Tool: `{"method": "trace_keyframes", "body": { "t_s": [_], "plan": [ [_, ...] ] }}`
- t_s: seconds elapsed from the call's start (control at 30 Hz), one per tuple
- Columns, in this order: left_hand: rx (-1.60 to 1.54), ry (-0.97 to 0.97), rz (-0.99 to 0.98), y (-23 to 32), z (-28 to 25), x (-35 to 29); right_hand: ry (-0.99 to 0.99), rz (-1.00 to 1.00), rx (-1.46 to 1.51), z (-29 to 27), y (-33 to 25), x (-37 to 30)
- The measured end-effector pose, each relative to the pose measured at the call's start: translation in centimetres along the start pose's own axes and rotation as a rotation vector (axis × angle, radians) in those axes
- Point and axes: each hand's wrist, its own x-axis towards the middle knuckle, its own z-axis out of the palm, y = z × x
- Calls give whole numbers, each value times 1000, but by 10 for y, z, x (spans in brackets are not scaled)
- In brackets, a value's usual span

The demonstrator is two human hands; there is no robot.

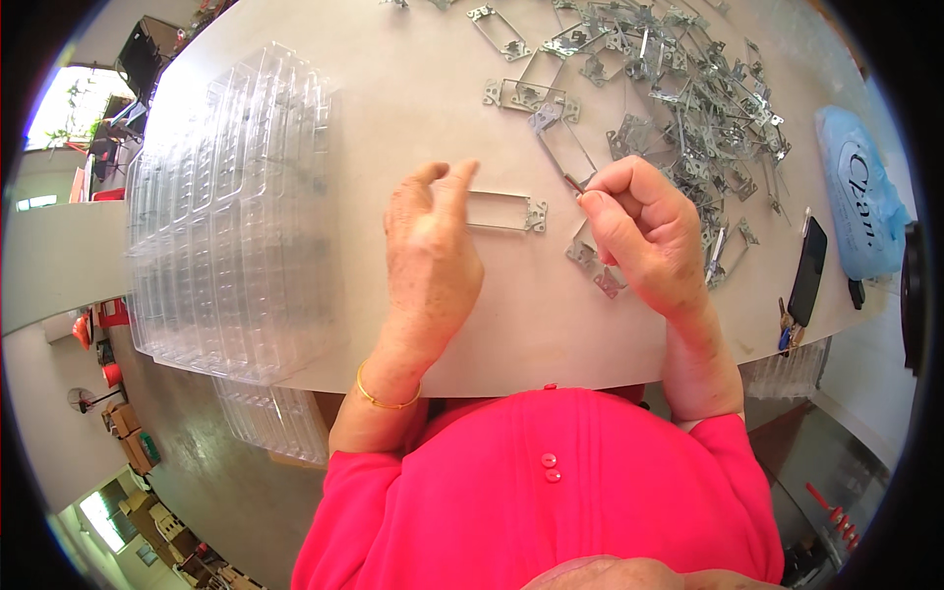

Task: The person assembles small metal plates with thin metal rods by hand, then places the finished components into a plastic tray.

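My left hand (433, 241) is over the left end of a thin metal frame bracket (537, 216) lying on the table, its fingers bent a little and apart. Whether it touches the bracket is hidden. To the right, my right hand (649, 231) is closed in a pinch, with a thin dark piece (574, 185) poking out between thumb and forefinger. Its kind is too small to tell. Another metal bracket (545, 120) lies just beyond these fingertips, and a bracket end (608, 284) shows beside the hand's near side.
A heap of metal brackets (678, 88) covers the far right of the table (393, 98). Stacked clear plastic trays (231, 216) stand at the left. Along the right edge lie a black phone (808, 272), keys (786, 329) and a blue plastic bag (860, 197).
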Motion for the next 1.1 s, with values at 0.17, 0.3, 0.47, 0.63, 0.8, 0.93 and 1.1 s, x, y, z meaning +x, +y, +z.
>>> {"method": "trace_keyframes", "body": {
  "t_s": [0.17,0.3,0.47,0.63,0.8,0.93,1.1],
  "plan": [
    [-119,60,-147,2,-12,5,9,-23,-23,-2,0,0],
    [-143,-99,-140,16,1,-1,7,-9,-18,0,-3,-1],
    [-116,-131,8,16,14,-9,3,-15,-14,2,-5,-3],
    [-35,-210,6,11,-7,-20,5,-20,-14,-1,-3,-3],
    [-4,-199,-77,2,-32,-36,-17,-15,-16,0,-3,0],
    [-69,-127,-176,9,-34,-43,-49,-7,-50,8,-3,-2],
    [-3,-176,-154,-3,-16,-55,-19,29,-33,13,4,-4]
  ]
}}
